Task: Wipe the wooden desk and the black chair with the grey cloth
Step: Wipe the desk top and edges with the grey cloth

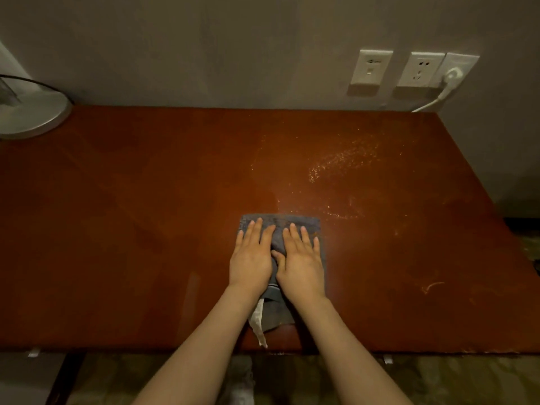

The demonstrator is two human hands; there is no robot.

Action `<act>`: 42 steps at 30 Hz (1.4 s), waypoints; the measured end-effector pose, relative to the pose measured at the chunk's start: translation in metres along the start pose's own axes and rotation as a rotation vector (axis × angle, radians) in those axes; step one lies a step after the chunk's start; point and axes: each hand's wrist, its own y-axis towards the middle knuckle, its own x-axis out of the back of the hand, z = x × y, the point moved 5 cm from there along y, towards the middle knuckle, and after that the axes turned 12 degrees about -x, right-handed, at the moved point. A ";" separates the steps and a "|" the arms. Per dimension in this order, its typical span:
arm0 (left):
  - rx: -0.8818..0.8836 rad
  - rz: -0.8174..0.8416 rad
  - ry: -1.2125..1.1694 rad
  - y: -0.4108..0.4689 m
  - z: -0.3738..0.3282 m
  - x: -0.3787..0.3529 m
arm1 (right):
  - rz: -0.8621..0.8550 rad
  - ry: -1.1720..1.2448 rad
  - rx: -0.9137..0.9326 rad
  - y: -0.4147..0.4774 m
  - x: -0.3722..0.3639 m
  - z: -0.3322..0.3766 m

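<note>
**Both palms flat on the cloth at the desk's near middle**

The grey cloth (295, 222) lies folded on the wooden desk (117, 229), slightly right of centre and toward the near edge. The left hand (252, 260) and the right hand (302, 266) press down on it side by side, fingers spread out flat and pointing to the far wall, neither one curled around the fabric. A white label (258, 323) trails from the cloth's near end between the forearms. Pale streaks (344, 159) glint on the desk surface farther off and to the right of the cloth. At the far left corner sits a round metal base (35, 118). On the wall at far right are white sockets (419, 70), one holding a white plug (452, 76).
</note>
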 end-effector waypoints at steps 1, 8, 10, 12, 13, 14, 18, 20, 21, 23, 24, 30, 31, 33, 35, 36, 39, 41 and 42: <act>0.004 -0.010 -0.001 0.008 0.002 0.001 | -0.004 0.003 0.000 0.009 0.001 0.001; 0.018 -0.027 0.032 0.066 0.015 0.006 | -0.029 0.012 0.004 0.069 0.011 0.008; 0.025 -0.043 0.034 0.089 0.021 0.010 | -0.032 0.016 0.004 0.093 0.016 0.012; 0.032 -0.060 0.029 0.114 0.029 0.013 | -0.039 0.025 0.008 0.118 0.021 0.017; 0.035 -0.066 0.029 0.125 0.032 0.015 | -0.045 0.030 0.010 0.130 0.024 0.019; 0.039 -0.070 0.030 0.136 0.036 0.016 | -0.049 0.034 0.013 0.142 0.026 0.022; 0.050 -0.092 0.027 0.175 0.051 0.021 | -0.051 0.042 0.024 0.183 0.031 0.031; 0.055 -0.102 0.017 0.193 0.058 0.023 | -0.051 0.034 0.027 0.202 0.034 0.035; 0.058 -0.107 0.014 0.201 0.062 0.024 | -0.051 0.028 0.028 0.211 0.036 0.037; 0.060 -0.116 0.023 0.217 0.069 0.026 | -0.053 0.026 0.027 0.228 0.038 0.042; 0.061 -0.120 0.028 0.225 0.072 0.027 | -0.054 0.028 0.028 0.237 0.040 0.044; 0.055 -0.143 0.024 0.272 0.089 0.036 | -0.074 0.021 0.038 0.288 0.048 0.057; 0.056 -0.147 0.024 0.281 0.092 0.038 | -0.083 0.029 0.039 0.296 0.049 0.059; 0.056 -0.146 0.018 0.297 0.097 0.041 | -0.099 0.042 0.033 0.312 0.053 0.062; 0.058 -0.136 0.018 0.312 0.102 0.043 | -0.106 0.039 0.033 0.328 0.055 0.065; 0.061 -0.138 0.015 0.321 0.105 0.044 | -0.112 0.039 0.032 0.338 0.056 0.067; 0.052 -0.152 0.012 0.343 0.113 0.047 | -0.129 0.057 0.031 0.360 0.059 0.070; 0.032 -0.171 0.015 0.358 0.117 0.049 | -0.139 0.061 0.023 0.375 0.060 0.072; 0.027 -0.173 0.018 0.365 0.118 0.050 | -0.143 0.054 0.019 0.382 0.061 0.072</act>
